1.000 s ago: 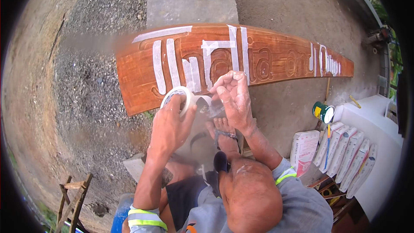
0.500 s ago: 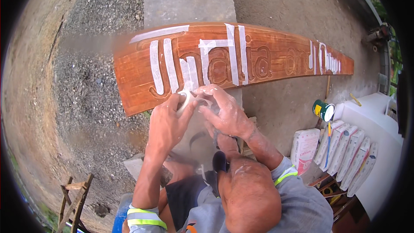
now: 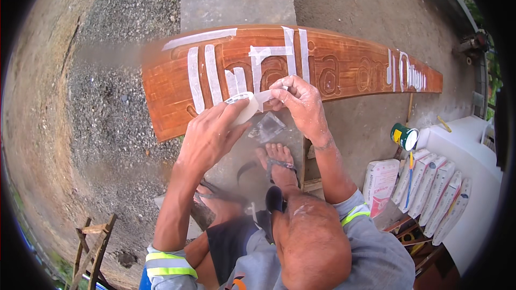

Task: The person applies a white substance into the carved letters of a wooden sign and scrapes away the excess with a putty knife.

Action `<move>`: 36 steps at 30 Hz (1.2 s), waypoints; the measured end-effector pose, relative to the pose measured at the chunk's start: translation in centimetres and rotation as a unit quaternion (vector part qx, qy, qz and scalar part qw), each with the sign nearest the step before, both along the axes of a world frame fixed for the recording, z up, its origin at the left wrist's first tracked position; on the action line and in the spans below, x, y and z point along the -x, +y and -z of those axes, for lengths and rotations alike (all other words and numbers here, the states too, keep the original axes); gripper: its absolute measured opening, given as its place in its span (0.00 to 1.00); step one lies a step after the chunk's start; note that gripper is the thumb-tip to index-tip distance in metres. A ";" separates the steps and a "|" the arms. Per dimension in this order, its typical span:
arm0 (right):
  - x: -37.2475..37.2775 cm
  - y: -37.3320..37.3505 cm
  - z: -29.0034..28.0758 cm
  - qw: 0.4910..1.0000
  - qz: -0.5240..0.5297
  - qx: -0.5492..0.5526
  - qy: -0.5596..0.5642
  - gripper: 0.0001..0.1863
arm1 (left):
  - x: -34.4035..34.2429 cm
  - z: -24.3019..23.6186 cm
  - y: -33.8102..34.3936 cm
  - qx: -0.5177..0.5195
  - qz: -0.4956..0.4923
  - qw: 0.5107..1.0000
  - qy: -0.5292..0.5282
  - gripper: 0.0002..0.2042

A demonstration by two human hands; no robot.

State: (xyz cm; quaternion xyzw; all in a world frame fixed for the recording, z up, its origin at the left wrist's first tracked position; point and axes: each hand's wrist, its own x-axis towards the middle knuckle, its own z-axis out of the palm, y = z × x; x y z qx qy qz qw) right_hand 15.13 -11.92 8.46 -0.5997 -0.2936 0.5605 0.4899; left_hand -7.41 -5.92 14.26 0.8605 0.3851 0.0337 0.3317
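A roll of white masking tape (image 3: 247, 113) is gripped by my left hand (image 3: 209, 129), fingers on top and thumb below. My right hand (image 3: 305, 108) pinches the free end between thumb and fingers. A short length of tape (image 3: 263, 98) spans the gap between both hands. Just beyond them lies a long, curved, reddish-brown wooden board (image 3: 166, 94) with carved letters. Several white tape strips (image 3: 194, 78) cover parts of the lettering, mostly on its left half and at the narrow right end. My hands hover over the board's near edge.
Below my hands is a clear plastic piece (image 3: 267, 127), near a sandalled foot (image 3: 283, 164). To the right are a green can (image 3: 399, 135) and several stacked white bags (image 3: 379, 182). Gravel (image 3: 115, 91) lies left of the concrete slab (image 3: 234, 0). A wooden stand (image 3: 95, 249) stands lower left.
My right hand has moved up and right from my left, drawing out a short length of tape. The roll has tilted and shows more fully. The plastic piece and foot are now uncovered.
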 end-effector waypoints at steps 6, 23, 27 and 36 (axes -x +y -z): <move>-1.6 2.3 1.8 0.999 0.012 0.040 -0.027 0.08 | -3.8 1.6 3.0 -0.178 0.013 0.981 0.081 0.16; -6.3 5.8 10.9 0.950 -0.016 0.089 -0.300 0.10 | -11.2 7.0 6.3 -0.220 0.191 0.933 0.214 0.08; -5.6 5.9 10.3 0.952 -0.014 0.090 -0.294 0.08 | -11.0 6.7 7.0 -0.211 0.224 0.912 0.270 0.06; -3.7 5.6 9.7 0.939 0.030 0.074 -0.335 0.08 | -12.4 5.9 5.4 -0.235 0.237 0.870 0.364 0.06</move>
